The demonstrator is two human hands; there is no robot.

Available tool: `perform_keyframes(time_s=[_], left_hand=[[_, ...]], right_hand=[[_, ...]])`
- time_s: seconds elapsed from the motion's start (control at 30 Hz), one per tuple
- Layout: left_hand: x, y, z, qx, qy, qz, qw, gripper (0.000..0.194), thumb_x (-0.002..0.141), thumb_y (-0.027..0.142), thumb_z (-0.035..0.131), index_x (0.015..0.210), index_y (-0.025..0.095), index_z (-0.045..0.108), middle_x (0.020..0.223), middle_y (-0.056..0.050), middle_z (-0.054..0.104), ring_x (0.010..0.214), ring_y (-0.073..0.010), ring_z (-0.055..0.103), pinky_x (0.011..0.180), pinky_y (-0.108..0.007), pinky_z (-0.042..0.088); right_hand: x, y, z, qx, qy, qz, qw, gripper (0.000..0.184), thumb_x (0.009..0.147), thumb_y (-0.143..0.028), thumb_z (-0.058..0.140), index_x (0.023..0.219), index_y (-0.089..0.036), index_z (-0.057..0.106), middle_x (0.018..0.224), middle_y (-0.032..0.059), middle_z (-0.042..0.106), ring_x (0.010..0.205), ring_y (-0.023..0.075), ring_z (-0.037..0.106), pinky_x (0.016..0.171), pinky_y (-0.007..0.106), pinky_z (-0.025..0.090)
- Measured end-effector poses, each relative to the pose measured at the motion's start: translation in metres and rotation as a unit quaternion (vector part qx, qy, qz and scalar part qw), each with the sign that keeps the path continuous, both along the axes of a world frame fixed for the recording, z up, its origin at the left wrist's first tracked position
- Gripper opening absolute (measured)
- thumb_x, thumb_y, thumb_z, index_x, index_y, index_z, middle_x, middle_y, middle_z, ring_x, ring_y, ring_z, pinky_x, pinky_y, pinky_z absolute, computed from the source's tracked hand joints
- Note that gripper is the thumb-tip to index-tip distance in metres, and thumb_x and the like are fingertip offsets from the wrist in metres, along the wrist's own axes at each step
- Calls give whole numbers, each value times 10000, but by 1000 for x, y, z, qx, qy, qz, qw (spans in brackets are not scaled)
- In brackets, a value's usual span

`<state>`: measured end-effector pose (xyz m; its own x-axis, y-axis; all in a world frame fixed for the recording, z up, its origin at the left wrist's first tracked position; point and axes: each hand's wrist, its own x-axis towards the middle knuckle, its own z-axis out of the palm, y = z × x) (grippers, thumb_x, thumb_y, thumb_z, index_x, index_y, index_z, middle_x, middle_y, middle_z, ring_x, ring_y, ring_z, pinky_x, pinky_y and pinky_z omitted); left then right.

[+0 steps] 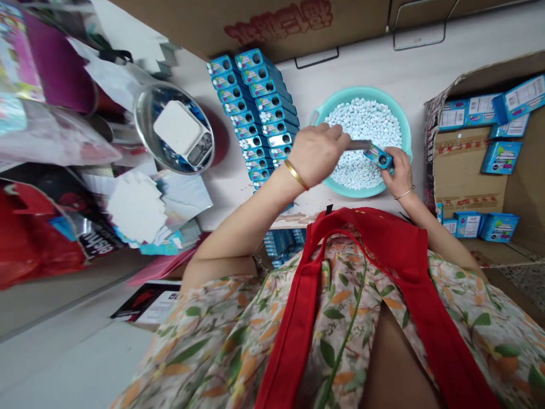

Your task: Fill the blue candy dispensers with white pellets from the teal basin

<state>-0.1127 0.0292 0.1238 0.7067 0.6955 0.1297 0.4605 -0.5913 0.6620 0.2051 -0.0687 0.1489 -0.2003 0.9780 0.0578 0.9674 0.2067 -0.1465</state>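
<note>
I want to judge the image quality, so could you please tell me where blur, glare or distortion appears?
Head view: wide-angle stretching towards the edges; head view, left: the plastic bag looks smeared; head view: highlights on the metal bowl, while pellets look comparatively clear.

Your head camera looks forward and steeply down past your apron [293,318] at the nearby bowl [406,133].

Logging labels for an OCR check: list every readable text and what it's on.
"ishu": black package; letter before it unclear.
Large red characters on top cardboard box: can't make out.
Red print inside right carton: too small.
Stacked blue boxes: too small.
Carton's blue boxes: too small.
Box in right hand: too small.
Scale panel: too small.
</note>
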Motion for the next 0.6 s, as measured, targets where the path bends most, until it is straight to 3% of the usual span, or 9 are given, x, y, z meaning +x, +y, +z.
perform_keyframes(time_s=[0.13,0.2,0.27,0.4,0.5,0.6], left_hand=[[46,23,-94,-85,-12,58,995,315,1075,199,430,1265,202,681,1249,-206,716,1124,-346,622,950,-494,513],[82,22,-122,-129,3,32,991,367,1068,167,384,1293,159,675,1316,-236,701,1189,-357,614,998,-505,502],[117,13,-131,-160,-10,-9,987,406,1064,154,373,1344,113,664,1391,-259,683,1268,-370,611,1042,-511,498],[160,-12,-124,-200,-88,-51,975,466,1036,167,452,1467,113,621,1499,-218,666,1384,-354,610,1111,-474,498],[158,-23,-128,-235,-150,-54,959,471,1025,231,517,1470,123,627,1465,-192,699,1319,-315,664,1124,-429,508],[130,-24,-138,-232,-221,-58,945,459,1028,342,553,1417,117,650,1372,-191,733,1177,-286,704,1063,-401,537]], right_hand=[[4,1,15,24,34,-48,998,499,1030,-595,596,1397,-258,572,1358,148,707,1299,348,689,1148,643,579],[6,3,23,41,50,-64,996,540,1011,-636,635,1395,-261,574,1347,138,699,1287,341,692,1146,638,582],[9,4,30,55,60,-77,994,563,995,-663,658,1387,-267,577,1324,120,692,1270,331,696,1144,641,582],[18,8,37,79,74,-97,989,601,971,-703,674,1374,-267,578,1280,88,669,1269,311,693,1167,659,561],[24,9,38,80,91,-111,986,637,951,-726,689,1369,-258,580,1279,81,652,1296,304,681,1192,664,544],[25,10,39,74,99,-118,985,650,937,-741,696,1357,-258,586,1279,80,650,1299,301,676,1199,663,540]])
